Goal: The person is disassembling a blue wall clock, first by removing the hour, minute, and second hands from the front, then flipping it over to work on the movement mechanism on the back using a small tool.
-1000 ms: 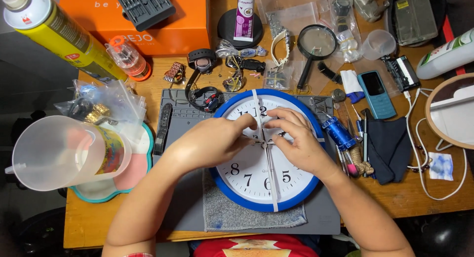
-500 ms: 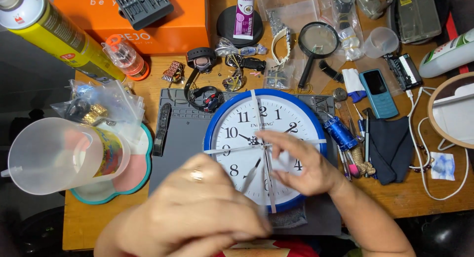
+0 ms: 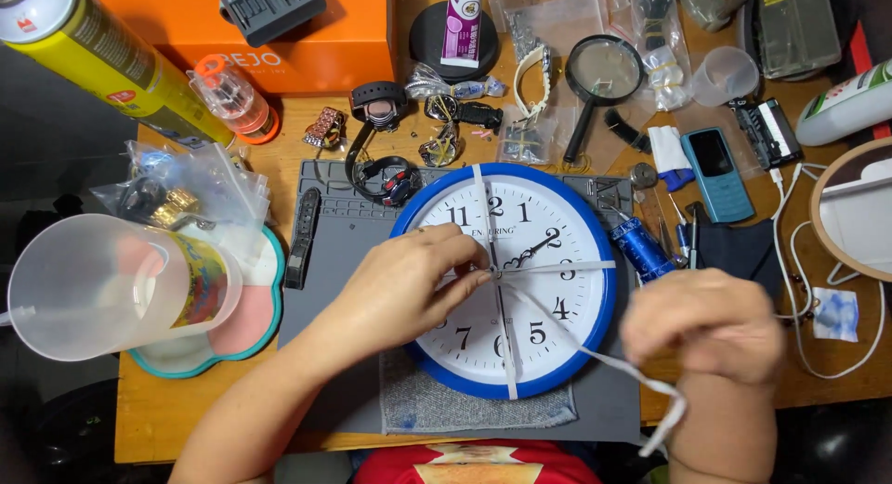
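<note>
The left hand (image 3: 409,284) pinches the white ribbon (image 3: 557,331) at the middle of the clock (image 3: 506,280), mid-frame on a grey mat (image 3: 339,261). The right hand (image 3: 706,326), lower right and blurred, is clenched on the ribbon's free end. At left a clear plastic jug (image 3: 102,284) lies tipped on a teal tray (image 3: 246,331); what it holds I cannot tell. Upper left: a yellow spray can (image 3: 102,61), an orange box (image 3: 307,43). A small clear cup (image 3: 725,73) sits upper right on the table (image 3: 279,154).
</note>
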